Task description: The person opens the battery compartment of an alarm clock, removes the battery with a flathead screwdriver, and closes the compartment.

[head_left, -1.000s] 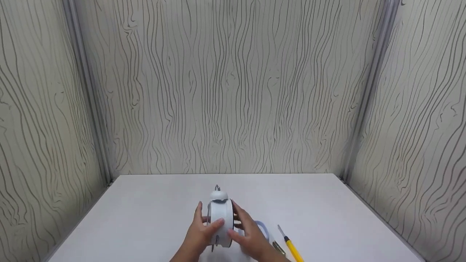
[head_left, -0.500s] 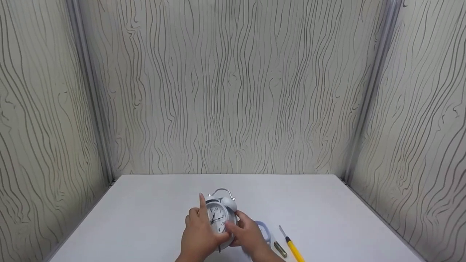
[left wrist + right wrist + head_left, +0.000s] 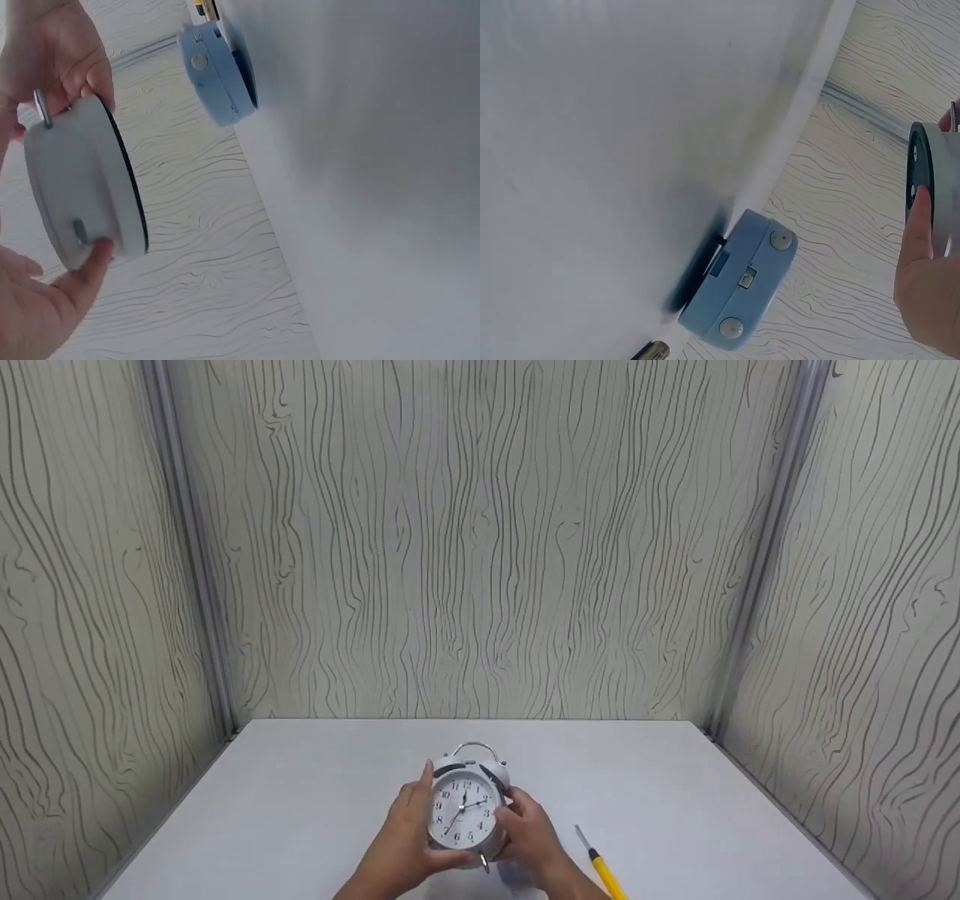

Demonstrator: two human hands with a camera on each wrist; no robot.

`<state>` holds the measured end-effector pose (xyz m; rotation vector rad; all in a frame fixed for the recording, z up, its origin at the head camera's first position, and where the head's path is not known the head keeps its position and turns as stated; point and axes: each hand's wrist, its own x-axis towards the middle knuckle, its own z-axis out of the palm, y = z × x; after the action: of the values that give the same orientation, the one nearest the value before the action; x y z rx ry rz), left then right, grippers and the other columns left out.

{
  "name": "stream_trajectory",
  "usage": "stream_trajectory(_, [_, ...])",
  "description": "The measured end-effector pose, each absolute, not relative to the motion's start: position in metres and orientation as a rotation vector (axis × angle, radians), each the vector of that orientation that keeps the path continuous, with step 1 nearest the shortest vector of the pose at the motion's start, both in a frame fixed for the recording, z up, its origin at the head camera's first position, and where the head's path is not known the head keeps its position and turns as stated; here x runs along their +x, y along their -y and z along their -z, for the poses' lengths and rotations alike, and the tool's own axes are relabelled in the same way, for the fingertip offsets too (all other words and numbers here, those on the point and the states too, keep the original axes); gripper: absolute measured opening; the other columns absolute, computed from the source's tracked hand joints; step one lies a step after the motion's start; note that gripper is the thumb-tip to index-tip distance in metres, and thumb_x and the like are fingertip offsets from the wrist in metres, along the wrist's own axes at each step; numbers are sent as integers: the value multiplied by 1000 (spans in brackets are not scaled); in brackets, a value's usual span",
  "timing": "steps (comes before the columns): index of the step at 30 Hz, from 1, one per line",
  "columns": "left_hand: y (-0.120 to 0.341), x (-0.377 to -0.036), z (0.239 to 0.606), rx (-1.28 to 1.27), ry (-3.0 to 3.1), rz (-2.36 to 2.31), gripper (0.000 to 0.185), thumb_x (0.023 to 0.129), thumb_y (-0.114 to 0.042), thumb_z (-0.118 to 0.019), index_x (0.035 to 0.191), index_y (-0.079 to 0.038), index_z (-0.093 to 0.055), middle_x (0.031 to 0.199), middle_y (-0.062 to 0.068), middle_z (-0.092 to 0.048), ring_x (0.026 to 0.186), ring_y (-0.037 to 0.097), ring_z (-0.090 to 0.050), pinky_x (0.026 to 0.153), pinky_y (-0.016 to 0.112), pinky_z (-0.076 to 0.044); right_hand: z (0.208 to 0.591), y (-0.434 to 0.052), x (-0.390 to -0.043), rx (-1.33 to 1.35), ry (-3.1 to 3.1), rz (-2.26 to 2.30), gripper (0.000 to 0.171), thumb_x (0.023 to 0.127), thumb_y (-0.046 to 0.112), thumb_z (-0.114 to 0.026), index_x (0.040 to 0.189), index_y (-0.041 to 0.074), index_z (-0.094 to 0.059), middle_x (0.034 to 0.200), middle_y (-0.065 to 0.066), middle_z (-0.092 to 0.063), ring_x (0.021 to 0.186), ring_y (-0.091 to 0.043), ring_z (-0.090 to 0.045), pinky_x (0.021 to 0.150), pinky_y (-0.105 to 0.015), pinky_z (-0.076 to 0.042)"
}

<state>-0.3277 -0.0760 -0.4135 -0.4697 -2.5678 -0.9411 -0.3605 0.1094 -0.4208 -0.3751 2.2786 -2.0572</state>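
A white twin-bell alarm clock is held up over the table with its dial toward the head camera. My left hand grips its left side, the thumb running under the lower edge near a metal foot. At the clock's right side my right hand holds on, thumb at the front rim and fingers going behind. In the left wrist view the clock's underside shows with its two metal feet. A finger of the right hand touches the dark back in the right wrist view.
On the white table a yellow-handled screwdriver lies to the right. A light blue casing with round feet is on the table near the right hand, beside a gold-coloured battery. Patterned panels enclose the table.
The clock has turned from edge-on to dial facing the head camera and shifted slightly right. Both hands have moved round with it. The right forearm now covers the battery and blue casing in the head view.
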Motion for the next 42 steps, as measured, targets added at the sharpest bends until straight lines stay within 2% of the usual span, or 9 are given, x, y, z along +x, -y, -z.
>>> stream_trajectory(4, [84, -333, 415, -380, 2538, 1288, 112, 57, -58, -68, 139, -9, -9, 120, 14, -41, 105, 28, -47, 79, 36, -48, 417, -112, -361, -379, -2212, 2109, 57, 78, 15, -45, 130, -2, -31, 88, -12, -55, 68, -24, -60, 58, -39, -52])
stream_trajectory(9, [84, -339, 416, -162, 2469, 1741, 80, 77, -61, -46, 130, -3, -33, 112, 19, -51, 93, 30, -56, 68, 37, -52, 417, -113, -362, -384, -2175, 2123, 56, 79, 16, -41, 131, -3, -30, 83, -11, -59, 67, -26, -61, 56, -37, -52])
stream_trajectory(13, [84, -340, 416, -132, 2439, 1922, 75, 75, -61, -48, 122, -2, -45, 95, 10, -59, 79, 20, -60, 65, 36, -52, 418, -113, -363, -392, -2167, 2124, 55, 82, 19, -41, 130, -4, -31, 88, -12, -60, 69, -26, -62, 57, -38, -51])
stream_trajectory(18, [83, -341, 417, -100, 2426, 2010, 77, 74, -58, -51, 124, 0, -43, 87, 6, -59, 74, 15, -60, 64, 34, -53, 415, -114, -365, -441, -2149, 2090, 50, 86, 23, -38, 127, -6, -36, 99, -15, -58, 79, -28, -62, 61, -38, -52])
stream_trajectory(22, [83, -342, 421, -44, 2448, 1969, 84, 75, -59, -50, 129, 3, -35, 93, 10, -59, 74, 16, -59, 64, 35, -53, 412, -110, -366, -445, -2256, 1954, 44, 90, 27, -34, 123, 1, -45, 102, -11, -57, 83, -24, -60, 69, -37, -51])
stream_trajectory(28, [82, -351, 431, 27, 2515, 1834, 85, 78, -58, -45, 134, 2, -25, 118, 26, -45, 90, 36, -56, 60, 34, -53, 417, -101, -372, -473, -2481, 1825, 32, 89, 15, -35, 105, 3, -59, 90, -6, -58, 81, -17, -54, 73, -35, -48])
stream_trajectory(33, [82, -361, 439, 63, 2548, 1816, 75, 81, -56, -40, 135, -6, -28, 132, 22, -33, 102, 42, -48, 60, 36, -53, 426, -90, -380, -453, -2730, 1751, 27, 89, 15, -39, 97, 5, -63, 90, -3, -60, 86, -20, -53, 77, -38, -43])
stream_trajectory(38, [84, -369, 447, 109, 2574, 1771, 66, 84, -52, -38, 133, -9, -31, 131, 21, -35, 105, 45, -44, 58, 37, -53, 439, -78, -387, -359, -2812, 1675, 23, 89, 15, -39, 84, 6, -59, 74, -2, -54, 72, -16, -50, 63, -31, -41])
stream_trajectory(42, [85, -373, 456, 112, 2606, 1754, 58, 89, -44, -36, 132, -5, -33, 128, 22, -38, 106, 45, -43, 58, 38, -52, 448, -71, -390, -286, -2765, 1660, 19, 89, 15, -38, 86, 5, -54, 73, -3, -51, 68, -15, -47, 56, -28, -40])
